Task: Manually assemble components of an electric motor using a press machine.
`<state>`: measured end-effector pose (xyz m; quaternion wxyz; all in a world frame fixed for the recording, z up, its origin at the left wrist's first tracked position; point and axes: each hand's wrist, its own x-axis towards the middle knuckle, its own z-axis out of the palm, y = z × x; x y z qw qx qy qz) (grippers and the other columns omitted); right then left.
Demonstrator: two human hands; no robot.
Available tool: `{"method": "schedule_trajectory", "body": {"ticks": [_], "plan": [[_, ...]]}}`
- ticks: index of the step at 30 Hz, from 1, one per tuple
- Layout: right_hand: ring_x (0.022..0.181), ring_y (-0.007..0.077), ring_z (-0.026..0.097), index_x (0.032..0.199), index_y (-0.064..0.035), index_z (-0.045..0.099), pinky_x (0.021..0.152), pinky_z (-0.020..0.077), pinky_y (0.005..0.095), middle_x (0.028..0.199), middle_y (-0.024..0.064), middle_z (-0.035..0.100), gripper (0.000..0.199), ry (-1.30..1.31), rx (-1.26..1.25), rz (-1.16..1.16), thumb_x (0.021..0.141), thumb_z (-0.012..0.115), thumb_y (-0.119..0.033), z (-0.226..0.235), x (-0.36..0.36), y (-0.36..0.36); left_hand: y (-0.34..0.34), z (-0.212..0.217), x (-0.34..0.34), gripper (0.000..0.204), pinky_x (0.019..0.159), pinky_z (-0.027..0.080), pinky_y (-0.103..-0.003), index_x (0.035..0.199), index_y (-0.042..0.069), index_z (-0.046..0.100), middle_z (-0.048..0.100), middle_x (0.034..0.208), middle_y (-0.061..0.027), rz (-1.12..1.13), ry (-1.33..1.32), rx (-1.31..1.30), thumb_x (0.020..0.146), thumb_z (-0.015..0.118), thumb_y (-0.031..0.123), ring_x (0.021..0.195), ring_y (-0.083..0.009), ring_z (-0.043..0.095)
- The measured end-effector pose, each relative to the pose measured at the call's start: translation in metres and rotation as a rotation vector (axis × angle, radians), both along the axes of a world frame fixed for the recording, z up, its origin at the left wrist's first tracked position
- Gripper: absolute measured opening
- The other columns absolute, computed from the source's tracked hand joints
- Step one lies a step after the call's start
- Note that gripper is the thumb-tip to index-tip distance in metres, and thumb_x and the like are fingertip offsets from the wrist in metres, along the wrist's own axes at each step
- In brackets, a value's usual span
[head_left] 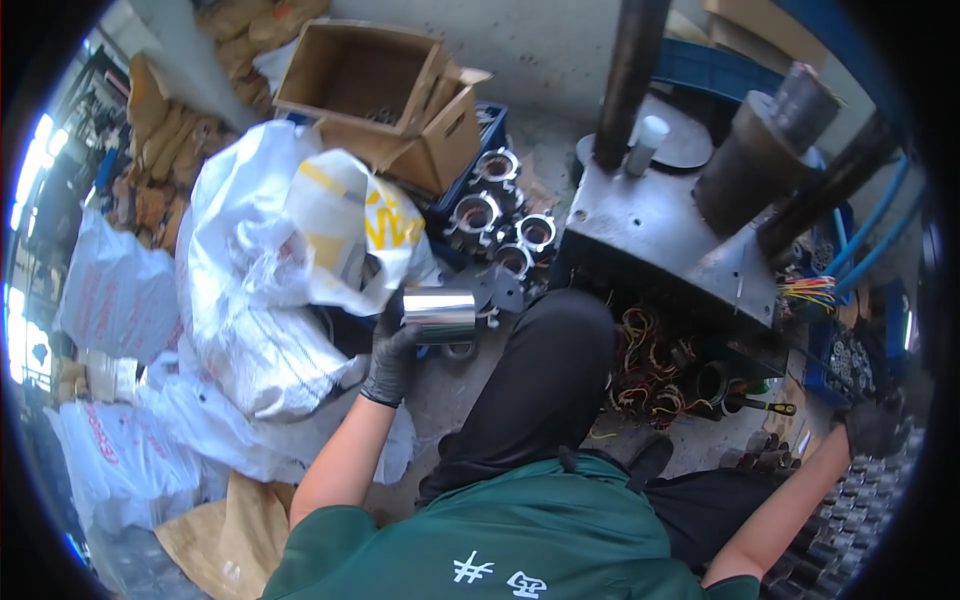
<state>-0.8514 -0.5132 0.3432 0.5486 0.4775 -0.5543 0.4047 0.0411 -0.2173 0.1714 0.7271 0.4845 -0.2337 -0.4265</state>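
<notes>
My left hand [393,352], in a dark glove, is closed around a shiny metal cylinder [440,312], held beside my knee and in front of the white plastic sacks. At the far right, my right hand [878,428], also gloved in dark cloth, reaches over rows of stacked metal parts [858,505]. Its fingers are dark and blurred near the picture's rim, so I cannot make out whether they hold anything. Several ring-shaped motor stators with copper windings [475,212] stand on the floor beyond my left hand.
A press with a steel plate [640,215] and thick dark columns [632,80] stands ahead right. Coloured wires [640,365] hang below it, near a yellow-and-black-handled tool [768,406]. White sacks [250,240] fill the left; a cardboard box [360,75] stands behind. A blue crate [835,355] lies right.
</notes>
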Motion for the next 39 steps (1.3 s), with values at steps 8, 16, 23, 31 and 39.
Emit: {"method": "schedule_trajectory", "body": {"ticks": [8, 16, 23, 31, 39], "plan": [[0.103, 0.0232, 0.066, 0.117, -0.0026, 0.066, 0.09, 0.0545, 0.038, 0.108, 0.0087, 0.07, 0.031, -0.666, -0.399, 0.58, 0.094, 0.075, -0.021, 0.037, 0.131, -0.006, -0.158, 0.14, -0.063, 0.092, 0.122, 0.038, -0.052, 0.157, 0.009, 0.038, 0.05, 0.15, -0.0143, -0.169, 0.429, -0.453, 0.092, 0.072, 0.065, 0.14, -0.0333, 0.049], [0.104, 0.0191, 0.061, 0.129, -0.0003, 0.055, 0.094, 0.0539, 0.0351, 0.118, 0.0098, 0.061, 0.038, -0.865, -0.564, 0.732, 0.095, 0.068, -0.008, 0.058, 0.205, 0.016, -0.25, 0.205, -0.202, 0.078, 0.117, 0.045, -0.051, 0.149, 0.008, 0.047, 0.061, 0.137, -0.0126, -0.536, 0.362, -0.402, 0.087, 0.085, 0.036, 0.133, -0.0334, 0.058], [0.106, 0.0191, 0.061, 0.14, 0.0, 0.046, 0.101, 0.0534, 0.0363, 0.123, 0.0115, 0.057, 0.048, -0.943, -0.441, 1.005, 0.094, 0.06, 0.001, 0.055, 0.21, 0.014, -0.341, 0.318, -0.303, 0.091, 0.112, 0.05, -0.044, 0.149, 0.004, 0.043, 0.061, 0.137, -0.0131, -0.445, -0.928, -0.808, 0.073, 0.094, 0.011, 0.131, -0.0271, 0.06], [0.111, 0.0205, 0.058, 0.148, -0.0006, 0.041, 0.105, 0.0506, 0.0382, 0.133, 0.0137, 0.054, 0.056, -0.978, -0.4, 1.002, 0.093, 0.055, 0.005, 0.059, 0.219, 0.02, -0.43, 0.373, -0.365, 0.113, 0.11, 0.052, -0.042, 0.154, 0.009, 0.036, 0.058, 0.139, -0.0151, -0.309, -1.34, -0.899, 0.062, 0.101, 0.02, 0.131, -0.0307, 0.06], [0.107, 0.02, 0.059, 0.145, -0.0023, 0.044, 0.099, 0.0528, 0.0385, 0.132, 0.0125, 0.055, 0.051, -1.034, -0.433, 0.971, 0.096, 0.058, -0.001, 0.057, 0.223, 0.024, -0.501, 0.384, -0.363, 0.103, 0.101, 0.058, -0.039, 0.145, 0.005, 0.039, 0.058, 0.135, -0.0149, -0.284, -1.167, -0.725, 0.062, 0.098, 0.017, 0.121, -0.0279, 0.063]]}}
